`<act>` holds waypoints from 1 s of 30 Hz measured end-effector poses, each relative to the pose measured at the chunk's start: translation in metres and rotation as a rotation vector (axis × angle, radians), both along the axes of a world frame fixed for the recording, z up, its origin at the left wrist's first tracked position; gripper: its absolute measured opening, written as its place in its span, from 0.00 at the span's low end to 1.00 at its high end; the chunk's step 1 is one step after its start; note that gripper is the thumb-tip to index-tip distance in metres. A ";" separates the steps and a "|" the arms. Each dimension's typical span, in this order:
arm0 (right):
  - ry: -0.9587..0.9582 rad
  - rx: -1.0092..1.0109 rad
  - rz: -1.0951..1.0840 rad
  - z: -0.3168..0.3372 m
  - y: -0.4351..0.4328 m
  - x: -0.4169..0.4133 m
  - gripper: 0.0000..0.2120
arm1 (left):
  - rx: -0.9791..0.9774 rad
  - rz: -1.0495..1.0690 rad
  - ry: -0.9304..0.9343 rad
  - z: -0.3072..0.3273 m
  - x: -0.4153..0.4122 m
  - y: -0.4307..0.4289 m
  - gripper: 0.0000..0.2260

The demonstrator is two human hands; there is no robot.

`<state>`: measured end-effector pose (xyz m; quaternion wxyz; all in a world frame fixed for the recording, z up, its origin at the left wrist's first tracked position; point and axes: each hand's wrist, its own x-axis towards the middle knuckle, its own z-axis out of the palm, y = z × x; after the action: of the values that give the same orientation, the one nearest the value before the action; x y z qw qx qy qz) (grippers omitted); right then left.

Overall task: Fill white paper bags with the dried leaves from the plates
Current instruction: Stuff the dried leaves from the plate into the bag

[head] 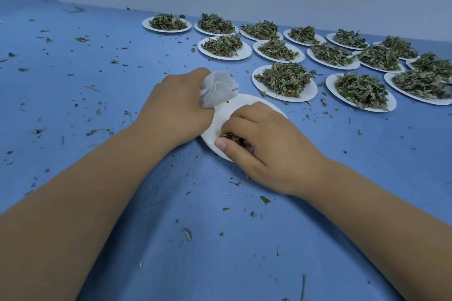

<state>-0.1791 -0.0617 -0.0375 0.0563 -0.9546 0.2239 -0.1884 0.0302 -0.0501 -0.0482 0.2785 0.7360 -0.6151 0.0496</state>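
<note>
A white paper bag is gripped in the left hand, bulging above the fist at the far edge of a nearly cleared plate, while a last clump of dried leaves is pinched under the curled fingers of the right hand. The clump is best gathered tightly and the bag's mouth, which seems hidden inside the fist, opened toward it before the transfer. More heaped plates are waiting beyond on the blue table.
</note>
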 end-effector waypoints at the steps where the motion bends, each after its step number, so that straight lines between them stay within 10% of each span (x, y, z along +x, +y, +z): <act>1: -0.053 0.002 0.002 -0.002 0.000 -0.001 0.17 | -0.006 0.000 0.014 0.000 0.000 0.000 0.05; 15: -0.274 0.356 -0.133 0.009 -0.006 0.006 0.22 | -0.025 -0.033 -0.016 0.000 0.000 0.002 0.07; 21: -0.713 0.896 -0.411 0.054 -0.032 0.024 0.21 | -0.040 -0.037 -0.049 0.005 -0.001 0.006 0.09; 26: -1.227 1.445 -0.220 0.072 -0.042 0.052 0.15 | -0.050 -0.022 -0.037 0.009 -0.006 0.008 0.11; 30: -1.372 1.495 -0.215 0.076 -0.039 0.079 0.14 | -0.096 -0.011 0.017 0.013 -0.008 0.012 0.06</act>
<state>-0.0998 -0.1009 0.0388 0.7370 -0.3362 0.2883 -0.5106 0.0223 -0.0382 -0.0357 0.3191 0.7187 -0.6136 0.0713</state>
